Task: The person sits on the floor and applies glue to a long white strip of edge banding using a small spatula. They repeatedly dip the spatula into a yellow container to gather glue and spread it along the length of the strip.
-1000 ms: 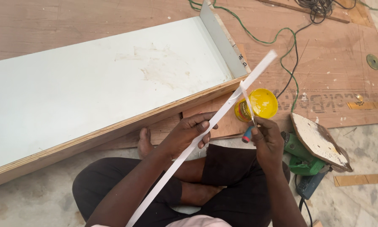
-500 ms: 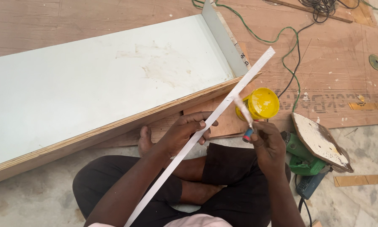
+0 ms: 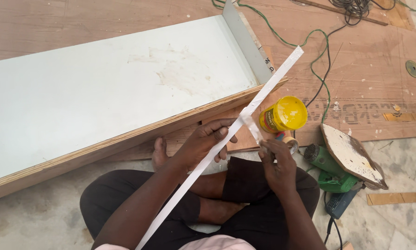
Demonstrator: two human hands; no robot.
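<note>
- Left hand (image 3: 207, 141) grips a long white strip (image 3: 245, 115) running diagonally over the lap.
- Right hand (image 3: 276, 163) is closed on a small spreader (image 3: 253, 128) touching the strip.
- 1 yellow tin (image 3: 282, 116) stands just beyond, on the plywood's (image 3: 365, 83) near edge.
- White board (image 3: 101, 88) lies further left.

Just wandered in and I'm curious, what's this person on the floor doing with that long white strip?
A person sits cross-legged on the floor. The left hand holds a long white strip at a slant, while the right hand works a small spreader against it. A yellow-lidded tub stands close by, beside a large white board.
</note>
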